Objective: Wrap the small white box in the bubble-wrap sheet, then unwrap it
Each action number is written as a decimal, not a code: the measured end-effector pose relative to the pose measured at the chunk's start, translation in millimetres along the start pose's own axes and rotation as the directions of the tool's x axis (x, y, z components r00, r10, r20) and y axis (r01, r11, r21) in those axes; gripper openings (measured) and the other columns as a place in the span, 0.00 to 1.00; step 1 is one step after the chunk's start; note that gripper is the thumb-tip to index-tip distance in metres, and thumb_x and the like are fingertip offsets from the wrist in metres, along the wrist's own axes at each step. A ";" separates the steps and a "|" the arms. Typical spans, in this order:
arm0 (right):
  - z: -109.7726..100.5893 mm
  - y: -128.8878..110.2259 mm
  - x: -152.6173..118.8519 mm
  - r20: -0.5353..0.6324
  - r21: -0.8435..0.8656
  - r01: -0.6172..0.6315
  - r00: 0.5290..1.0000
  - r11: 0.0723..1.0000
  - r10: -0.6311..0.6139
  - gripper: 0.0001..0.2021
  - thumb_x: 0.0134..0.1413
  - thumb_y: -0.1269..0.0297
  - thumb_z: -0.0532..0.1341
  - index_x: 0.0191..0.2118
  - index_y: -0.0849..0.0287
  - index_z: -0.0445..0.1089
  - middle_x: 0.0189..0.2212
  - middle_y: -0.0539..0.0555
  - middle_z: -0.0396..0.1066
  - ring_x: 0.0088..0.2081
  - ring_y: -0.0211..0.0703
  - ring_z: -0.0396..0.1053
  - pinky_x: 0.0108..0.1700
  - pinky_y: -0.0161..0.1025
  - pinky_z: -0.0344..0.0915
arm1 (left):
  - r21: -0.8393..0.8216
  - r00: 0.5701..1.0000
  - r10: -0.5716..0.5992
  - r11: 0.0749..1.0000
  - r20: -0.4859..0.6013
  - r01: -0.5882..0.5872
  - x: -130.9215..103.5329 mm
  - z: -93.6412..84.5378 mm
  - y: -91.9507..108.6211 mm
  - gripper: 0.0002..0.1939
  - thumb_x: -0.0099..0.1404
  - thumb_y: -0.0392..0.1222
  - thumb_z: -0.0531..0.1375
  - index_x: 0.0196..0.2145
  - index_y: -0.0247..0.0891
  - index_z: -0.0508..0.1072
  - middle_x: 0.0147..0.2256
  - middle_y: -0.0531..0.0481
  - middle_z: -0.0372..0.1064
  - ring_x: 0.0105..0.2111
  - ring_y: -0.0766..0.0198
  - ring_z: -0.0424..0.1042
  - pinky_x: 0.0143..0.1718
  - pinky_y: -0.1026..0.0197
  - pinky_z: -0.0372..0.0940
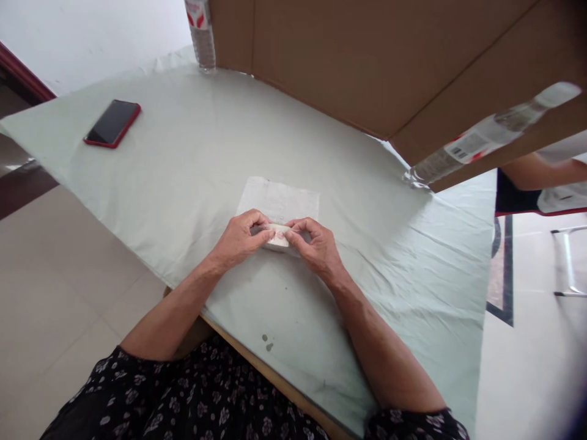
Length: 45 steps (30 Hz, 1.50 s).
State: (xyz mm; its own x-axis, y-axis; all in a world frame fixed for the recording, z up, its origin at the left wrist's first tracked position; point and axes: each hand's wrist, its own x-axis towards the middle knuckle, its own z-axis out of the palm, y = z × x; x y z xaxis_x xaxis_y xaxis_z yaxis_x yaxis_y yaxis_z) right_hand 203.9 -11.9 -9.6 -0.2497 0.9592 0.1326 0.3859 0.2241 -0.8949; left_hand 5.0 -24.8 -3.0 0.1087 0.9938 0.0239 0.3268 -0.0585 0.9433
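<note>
A small whitish block-like item (279,237) lies at the near edge of a thin white sheet (280,198) on the pale green tablecloth. My left hand (245,237) pinches the item's left end between thumb and fingers. At its right end, my right hand (312,243) grips it the same way, thumb on top. Both thumbs nearly meet over the item's middle. Fingers partly cover its ends, and its exact nature is too small to make out.
A phone with a red case (112,124) lies at the left. Brown cardboard panels (330,55) stand at the back, with one bottle (202,36) at their left and another (486,137) at the right. Beyond them, a person's arm (541,171) shows.
</note>
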 end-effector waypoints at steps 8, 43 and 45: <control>-5.8 1.1 3.2 -0.112 -0.298 0.102 0.984 0.949 -0.141 0.04 0.58 0.63 0.61 0.37 0.56 0.72 0.37 0.54 0.78 0.40 0.48 0.73 0.45 0.45 0.64 | -0.069 0.999 -0.043 0.997 0.006 0.044 4.6 0.3 1.0 0.10 0.57 0.46 0.64 0.29 0.38 0.69 0.32 0.53 0.72 0.32 0.66 0.67 0.35 0.62 0.61; 26.9 -27.3 -15.5 0.273 -0.846 0.424 0.865 0.323 -0.421 0.11 0.66 0.71 0.54 0.47 0.53 0.71 0.41 0.57 0.73 0.42 0.49 0.61 0.47 0.48 0.51 | 0.551 0.949 -0.159 0.783 -0.272 0.289 -21.5 -39.6 -2.6 0.23 0.61 0.50 0.61 0.51 0.36 0.72 0.41 0.41 0.75 0.37 0.52 0.74 0.44 0.51 0.67; 27.4 -26.9 -15.2 0.270 -0.846 0.424 0.863 0.322 -0.428 0.11 0.67 0.71 0.54 0.47 0.54 0.71 0.41 0.57 0.73 0.42 0.49 0.61 0.47 0.48 0.51 | 0.545 0.939 -0.215 0.770 -0.269 0.333 -22.1 -41.8 0.6 0.25 0.60 0.52 0.62 0.52 0.35 0.72 0.36 0.43 0.76 0.36 0.51 0.75 0.43 0.52 0.67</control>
State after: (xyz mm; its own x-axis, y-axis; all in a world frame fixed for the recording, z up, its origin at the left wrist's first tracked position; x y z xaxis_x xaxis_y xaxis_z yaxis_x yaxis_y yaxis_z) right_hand 173.0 -37.2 0.8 -0.6199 0.6852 0.3824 0.7700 0.6251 0.1283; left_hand -36.4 -42.9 10.9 -0.2211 0.9709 -0.0915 0.7991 0.2341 0.5537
